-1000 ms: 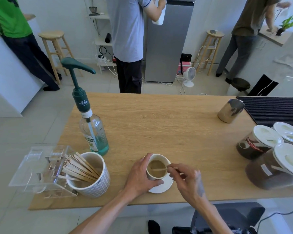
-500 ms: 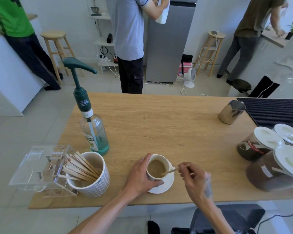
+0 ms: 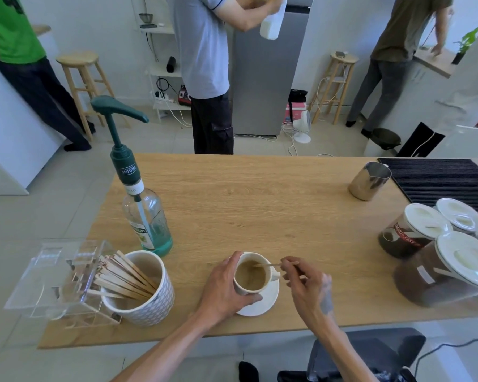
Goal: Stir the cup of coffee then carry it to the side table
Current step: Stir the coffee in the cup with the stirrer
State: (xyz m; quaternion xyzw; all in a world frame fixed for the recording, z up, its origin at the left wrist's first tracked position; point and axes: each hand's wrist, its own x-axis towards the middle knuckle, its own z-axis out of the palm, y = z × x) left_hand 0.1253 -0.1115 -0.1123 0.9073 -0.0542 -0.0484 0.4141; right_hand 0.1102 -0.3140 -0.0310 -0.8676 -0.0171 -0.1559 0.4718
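One stirrer (image 3: 271, 264) (pinched by the right hand (image 3: 305, 285)) lies crosswise, tip left in the one cup (image 3: 250, 274); the left hand (image 3: 224, 290) wraps the cup near the table (image 3: 260, 205) front edge.

I'm looking down at the wooden table (image 3: 260, 205), where my left hand (image 3: 222, 290) is wrapping around the white cup (image 3: 250, 277) sitting on its saucer (image 3: 262, 306). My right hand (image 3: 307, 288) is pinching a wooden stirrer (image 3: 268, 265), its tip dipping into the coffee. A mug of stirrers (image 3: 141, 288) is standing off to the left, beside a syrup pump bottle (image 3: 142, 205).

wooden table (image 3: 260, 205) — saucer (image 3: 262, 306), syrup bottle (image 3: 146, 216)
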